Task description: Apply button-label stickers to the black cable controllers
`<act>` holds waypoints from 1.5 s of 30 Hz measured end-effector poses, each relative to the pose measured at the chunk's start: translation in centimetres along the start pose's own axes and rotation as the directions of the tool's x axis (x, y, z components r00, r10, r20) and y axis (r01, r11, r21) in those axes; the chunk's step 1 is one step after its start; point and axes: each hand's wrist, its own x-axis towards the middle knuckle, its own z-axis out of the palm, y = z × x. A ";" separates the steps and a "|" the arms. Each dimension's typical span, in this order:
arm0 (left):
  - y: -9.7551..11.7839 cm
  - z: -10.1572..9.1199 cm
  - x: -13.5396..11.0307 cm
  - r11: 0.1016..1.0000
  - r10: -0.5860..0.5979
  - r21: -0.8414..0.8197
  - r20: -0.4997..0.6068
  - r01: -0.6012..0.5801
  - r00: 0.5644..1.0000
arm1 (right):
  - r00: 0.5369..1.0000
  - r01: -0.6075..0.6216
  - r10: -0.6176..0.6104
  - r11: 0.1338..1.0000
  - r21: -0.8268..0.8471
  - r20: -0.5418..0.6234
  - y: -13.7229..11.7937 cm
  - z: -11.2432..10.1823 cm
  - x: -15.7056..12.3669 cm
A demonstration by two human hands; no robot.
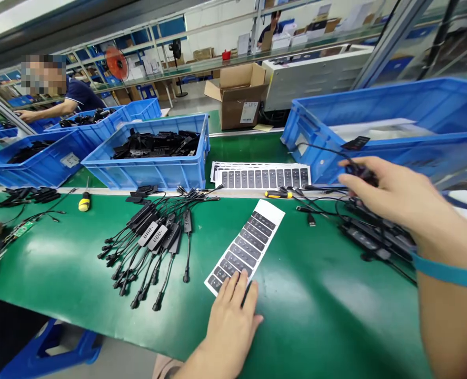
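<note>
Head view: left hand (233, 310) flat on label sheet (241, 247); right hand (395, 192) pinching black cabled unit (363, 172); tangled controllers (361, 235) below could snag it.

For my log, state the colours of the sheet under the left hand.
The sheet is white with blackish strips; best in head view.

A white wall (225, 38) stands behind a long bench (197, 66) and grey floor (196, 89).

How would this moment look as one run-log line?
left hand: touching label sheet | right hand: holding dark cabled part | cabled devices: on green bench, left of sheet
</note>
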 end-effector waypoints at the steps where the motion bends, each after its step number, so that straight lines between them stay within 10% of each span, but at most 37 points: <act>1: 0.1 0.6 0.0 0.999 0.018 0.041 0.002 -0.018 1.000 | 1.000 0.000 -0.005 0.972 -0.234 -0.024 1.0 -0.3 -0.2; 4: -0.4 0.8 0.1 0.996 0.039 0.084 0.016 -0.040 0.999 | 0.996 0.087 -0.091 0.859 -0.505 0.017 1.9 1.6 -1.8; 8: -1.3 -0.2 0.0 0.997 0.039 0.072 0.041 -0.042 0.998 | 0.877 0.364 -0.342 0.931 -0.003 0.337 0.4 7.8 -3.4; 13: -1.2 0.0 -0.5 1.000 0.017 0.008 0.025 -0.018 1.000 | 0.811 0.292 -0.394 0.913 0.285 0.433 0.2 12.0 -3.5; 19: -2.5 -3.0 1.5 0.986 -0.035 -0.161 0.111 0.052 0.993 | 0.980 -0.076 -0.040 0.824 0.562 0.192 1.0 8.9 -2.0; 21: -4.0 -4.8 3.4 0.963 -0.214 -0.136 0.143 0.233 0.966 | 0.988 -0.137 0.147 0.737 0.662 0.041 0.0 7.5 -1.7; 23: -6.0 -6.0 5.6 0.850 -0.526 -0.016 0.026 0.527 0.850 | 0.966 -0.125 0.254 0.627 0.769 -0.049 -1.8 6.3 -2.0; 26: -8.8 -6.2 8.1 0.700 -0.714 -0.069 -0.085 0.710 0.695 | 0.985 -0.048 0.163 0.541 0.839 -0.049 -4.8 5.4 -3.4; 33: -10.7 -5.7 8.0 0.575 -0.754 -0.462 0.021 0.675 0.656 | 0.986 -0.056 -0.105 0.540 0.840 0.133 -8.3 5.6 -7.2; 40: -7.7 -8.0 5.4 0.091 -0.650 -0.840 0.357 0.535 0.671 | 0.962 -0.096 -0.168 0.522 0.847 0.213 -8.7 5.8 -8.3; 45: -6.6 -7.5 4.7 -0.842 -0.361 -0.533 0.667 0.079 0.652 | 0.964 -0.117 -0.143 0.533 0.838 0.225 -8.8 5.8 -8.6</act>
